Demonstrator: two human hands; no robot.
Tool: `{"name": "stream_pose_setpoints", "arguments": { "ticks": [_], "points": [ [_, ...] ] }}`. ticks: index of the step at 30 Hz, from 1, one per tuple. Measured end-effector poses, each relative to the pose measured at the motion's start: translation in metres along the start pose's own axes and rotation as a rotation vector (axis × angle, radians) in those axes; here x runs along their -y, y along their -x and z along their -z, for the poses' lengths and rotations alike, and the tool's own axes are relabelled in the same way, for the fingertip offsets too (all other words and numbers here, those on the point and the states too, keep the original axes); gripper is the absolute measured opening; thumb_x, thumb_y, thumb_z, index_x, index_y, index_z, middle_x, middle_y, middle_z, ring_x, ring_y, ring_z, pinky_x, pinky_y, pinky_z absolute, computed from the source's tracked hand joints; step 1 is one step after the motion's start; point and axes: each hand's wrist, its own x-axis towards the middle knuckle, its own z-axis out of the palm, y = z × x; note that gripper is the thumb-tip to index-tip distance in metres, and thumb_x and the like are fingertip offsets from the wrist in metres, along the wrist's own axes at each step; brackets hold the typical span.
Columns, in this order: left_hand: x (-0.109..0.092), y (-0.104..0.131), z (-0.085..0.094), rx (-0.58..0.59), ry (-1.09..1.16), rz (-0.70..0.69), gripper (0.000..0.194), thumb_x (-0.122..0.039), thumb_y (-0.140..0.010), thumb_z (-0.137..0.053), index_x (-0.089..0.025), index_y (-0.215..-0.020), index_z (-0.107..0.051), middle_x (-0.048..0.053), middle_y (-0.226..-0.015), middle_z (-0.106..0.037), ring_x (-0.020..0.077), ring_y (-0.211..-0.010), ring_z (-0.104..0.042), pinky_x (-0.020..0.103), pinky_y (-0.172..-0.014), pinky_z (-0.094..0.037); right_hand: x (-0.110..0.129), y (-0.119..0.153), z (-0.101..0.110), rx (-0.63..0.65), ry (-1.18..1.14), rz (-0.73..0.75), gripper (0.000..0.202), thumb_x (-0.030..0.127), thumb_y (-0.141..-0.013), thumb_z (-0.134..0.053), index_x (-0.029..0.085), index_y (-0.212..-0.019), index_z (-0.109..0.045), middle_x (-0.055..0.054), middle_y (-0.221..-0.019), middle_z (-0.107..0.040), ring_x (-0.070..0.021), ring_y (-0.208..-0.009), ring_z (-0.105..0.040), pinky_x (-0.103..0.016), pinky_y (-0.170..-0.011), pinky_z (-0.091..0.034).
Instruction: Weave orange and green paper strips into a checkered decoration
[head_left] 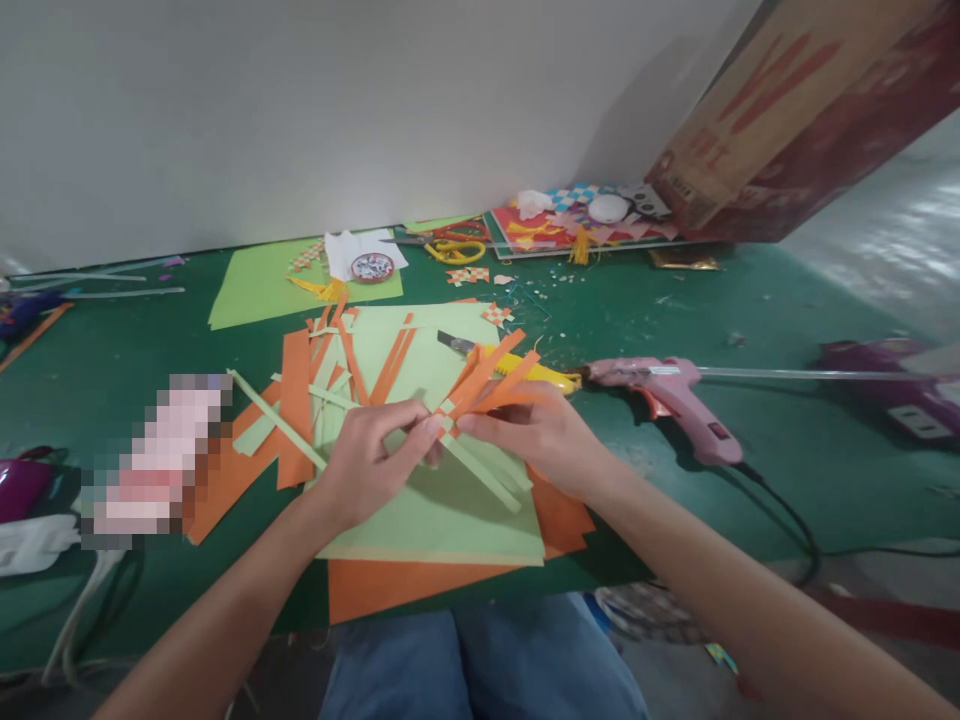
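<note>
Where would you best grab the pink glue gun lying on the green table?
Probably by the handle of the glue gun, coming from above on the near side: it lies flat, the handle angles toward the person, the nozzle points left, and a glue stick juts out the back.

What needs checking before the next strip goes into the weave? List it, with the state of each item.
1. Both hands on the weave: left hand and right hand pinch the woven strips between them. Ok.
2. Weave held together: a small checkered patch of orange and green shows at the fingertips. Ok.
3. Spare strips within reach: loose orange strips lie on the green paper sheet. Ok.
4. Utility knife out of the way: it lies just behind the hands, blade seemingly out. Not ok.
5. Glue gun clear of the paper: it rests on the green mat to the right. Ok.
6. Glue gun switched on: cannot tell.
</note>
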Motion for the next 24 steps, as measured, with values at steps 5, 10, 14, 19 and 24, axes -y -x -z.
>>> {"name": "stream_pose_setpoints", "arguments": {
  "ticks": [5,10,14,19,24],
  "points": [
    [-0.0007,0.0003,-0.0012,0.018,-0.011,-0.002,0.030,-0.024,-0.087,-0.049,-0.017,-0.058,-0.054,-0.004,-0.052,-0.062,0.0070,-0.048,-0.054,0.017,-0.049,-0.039,0.0012,-0.0007,-0.0014,0.044,-0.043,-0.039,0.029,0.046,-0.069,-0.069,0.017,-0.074,-0.071,-0.004,-0.075,-0.068,-0.0165,-0.072,-0.061,-0.030,-0.067,-0.049],
    [-0.0015,-0.0002,-0.0007,0.024,-0.023,-0.008,0.031,-0.024,-0.087,-0.048,-0.017,-0.058,-0.055,-0.003,-0.053,-0.062,0.0072,-0.047,-0.052,0.018,-0.050,-0.040,-0.0005,0.0000,-0.0011,0.040,-0.016,-0.064,0.029,0.046,-0.069,-0.069,0.018,-0.074,-0.070,-0.003,-0.074,-0.068,-0.0165,-0.071,-0.060,-0.030,-0.067,-0.049],
    [-0.0012,-0.0006,-0.0007,0.014,-0.012,-0.015,0.029,-0.023,-0.087,-0.049,-0.017,-0.059,-0.054,-0.003,-0.054,-0.063,0.0075,-0.049,-0.055,0.017,-0.051,-0.040,-0.0004,-0.0001,-0.0012,-0.008,0.034,-0.055,0.027,0.046,-0.069,-0.068,0.018,-0.072,-0.069,-0.002,-0.072,-0.066,-0.0171,-0.073,-0.059,-0.030,-0.068,-0.048],
    [-0.0010,0.0001,-0.0010,-0.032,-0.008,0.000,0.030,-0.023,-0.087,-0.049,-0.017,-0.059,-0.056,-0.003,-0.055,-0.063,0.0082,-0.051,-0.057,0.018,-0.053,-0.040,0.0032,-0.0003,-0.0019,0.038,0.009,-0.062,0.031,0.047,-0.071,-0.067,0.017,-0.076,-0.069,-0.005,-0.083,-0.067,-0.0173,-0.077,-0.059,-0.030,-0.069,-0.048],
    [-0.0009,0.0002,-0.0006,-0.036,-0.026,0.003,0.030,-0.024,-0.087,-0.049,-0.016,-0.058,-0.056,-0.002,-0.055,-0.065,0.0082,-0.051,-0.056,0.018,-0.051,-0.039,0.0038,0.0001,-0.0019,0.031,0.033,-0.045,0.033,0.049,-0.072,-0.065,0.016,-0.066,-0.065,-0.003,-0.073,-0.064,-0.0153,-0.071,-0.057,-0.028,-0.065,-0.046]
  ]
}}
